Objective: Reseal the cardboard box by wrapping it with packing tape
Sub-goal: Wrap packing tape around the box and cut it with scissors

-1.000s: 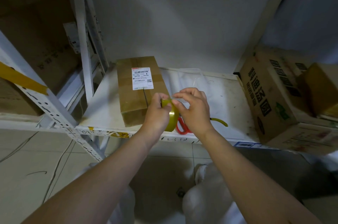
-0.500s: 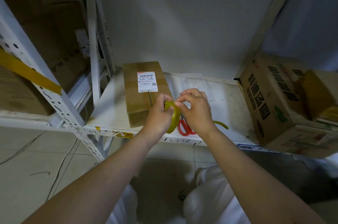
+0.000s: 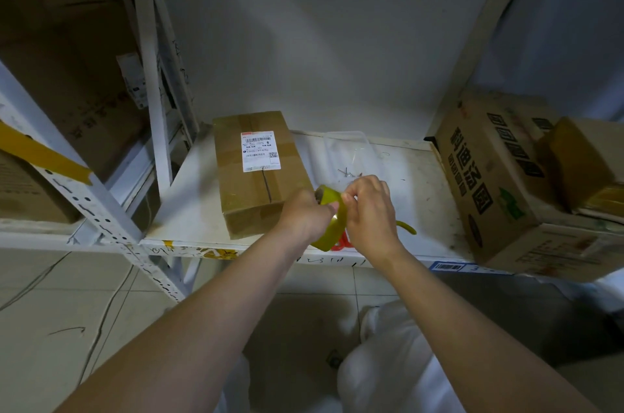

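Nearest to the camera, two bare forearms reach forward over a tiled floor [image 3: 67,304] toward a white shelf [image 3: 189,210]. The left hand [image 3: 305,215] closes around a roll of yellow-green packing tape [image 3: 332,222] and holds it on edge, just above the front part of the shelf. The right hand [image 3: 369,206] touches the roll from the other side; its fingertips are pressed together on the upper rim of the roll, perhaps pinching the loose end of the tape, but this part is too small to tell surely. Under the hands, something red and a yellow curved handle [image 3: 407,227] lie on the shelf; they are mostly hidden.

Just to the left of the hands, the cardboard box [image 3: 256,183] lies flat on the shelf. It has brown tape along its top and a white shipping label [image 3: 260,151]. The hands do not touch it.

Farther back, a clear plastic tray [image 3: 351,151] lies near the wall. At the right stands a larger printed carton [image 3: 486,176].
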{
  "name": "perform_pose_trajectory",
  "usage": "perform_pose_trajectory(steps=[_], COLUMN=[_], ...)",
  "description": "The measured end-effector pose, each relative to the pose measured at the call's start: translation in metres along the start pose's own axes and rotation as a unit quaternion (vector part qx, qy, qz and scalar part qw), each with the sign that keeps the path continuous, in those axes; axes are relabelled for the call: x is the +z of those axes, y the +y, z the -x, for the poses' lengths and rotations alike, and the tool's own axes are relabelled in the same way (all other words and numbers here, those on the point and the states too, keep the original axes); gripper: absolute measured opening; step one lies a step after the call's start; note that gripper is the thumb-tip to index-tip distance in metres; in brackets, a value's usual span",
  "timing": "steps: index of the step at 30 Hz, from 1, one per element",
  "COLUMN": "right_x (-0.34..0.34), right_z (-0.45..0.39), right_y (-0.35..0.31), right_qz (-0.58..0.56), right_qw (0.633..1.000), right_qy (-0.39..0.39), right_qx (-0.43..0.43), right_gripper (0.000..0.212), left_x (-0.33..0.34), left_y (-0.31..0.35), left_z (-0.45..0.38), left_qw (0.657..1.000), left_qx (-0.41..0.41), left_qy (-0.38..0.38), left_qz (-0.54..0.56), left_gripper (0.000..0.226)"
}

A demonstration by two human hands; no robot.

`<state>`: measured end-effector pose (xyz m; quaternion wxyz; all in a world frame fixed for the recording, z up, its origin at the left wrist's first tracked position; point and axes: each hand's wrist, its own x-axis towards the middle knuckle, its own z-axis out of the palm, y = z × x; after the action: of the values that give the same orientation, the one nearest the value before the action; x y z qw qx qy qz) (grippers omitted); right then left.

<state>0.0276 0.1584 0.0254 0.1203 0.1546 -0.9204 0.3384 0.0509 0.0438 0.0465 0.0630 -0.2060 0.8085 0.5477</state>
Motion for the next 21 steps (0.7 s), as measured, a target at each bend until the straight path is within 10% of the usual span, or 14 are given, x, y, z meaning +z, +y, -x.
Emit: perform_pose_trajectory(steps=[8,16,21], right_x=[-0.019,-0.016,-0.015], right_z=[-0.019,-0.016,-0.013], right_y=[0.015,0.021,0.026], right_qz=[-0.059,-0.296,-0.362], right_qw=[0.967,0.881,0.861], right_qy=[-0.199,-0.090,-0.114], right_qx=[0.148,0.358,0.339], right_gripper=[0.026,0.038,0.037], left_x=[0.012,0.018,0.036], left_y=[-0.005,-0.008,-0.001], left_z=[-0.004,-0.012,-0.026], left_qw=[0.998,0.992,0.994], left_qx=[0.033,0.024,0.024], left_qy=[-0.048,-0.033,-0.026], left_qz=[0.018,0.120,0.105], left_gripper=[0.008,0.025,0.026])
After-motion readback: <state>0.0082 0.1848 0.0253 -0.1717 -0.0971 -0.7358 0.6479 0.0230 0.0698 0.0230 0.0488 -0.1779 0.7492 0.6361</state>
